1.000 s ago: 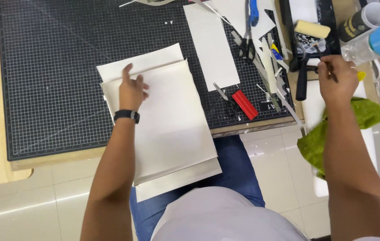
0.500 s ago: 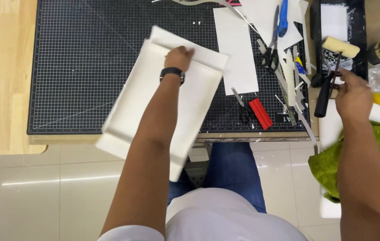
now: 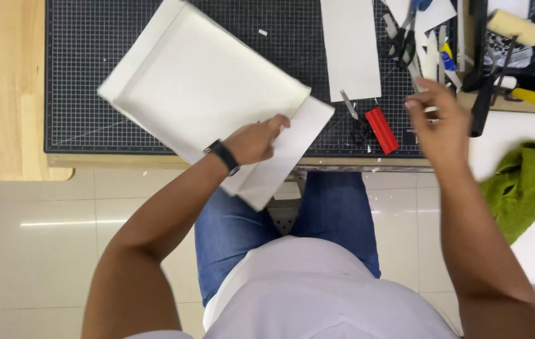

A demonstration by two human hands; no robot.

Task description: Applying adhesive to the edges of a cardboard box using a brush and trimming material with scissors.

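Your left hand (image 3: 256,141) has swung the white board (image 3: 208,103) round again. A second ago it lay almost square to you, half a second ago it leaned one way with your hand at its far edge, and now it lies tilted the other way across the black cutting mat (image 3: 79,75). Its near corner hangs past the table (image 3: 4,94) edge above your knees. Your hand has come back to that near corner, fingers curled over the edge of the upper sheet where it steps back from the wider sheet under it. The left grip is closed on the board there, thumb underneath as far as I can tell; the wrist hides the underside.

Your right hand (image 3: 438,122) has left the black-handled tool (image 3: 482,103) it was reaching half a second ago. It now hangs in the air over the mat's right edge, fingers loosely spread, holding nothing, near the red knife (image 3: 382,130) and the small pliers (image 3: 350,108).

So the board has been turned to bring a fresh edge toward you, with your right hand free beside the tools. The green cloth (image 3: 525,182) lies well apart at the right, and the paint roller (image 3: 517,26) sits in its tray at the far corner.
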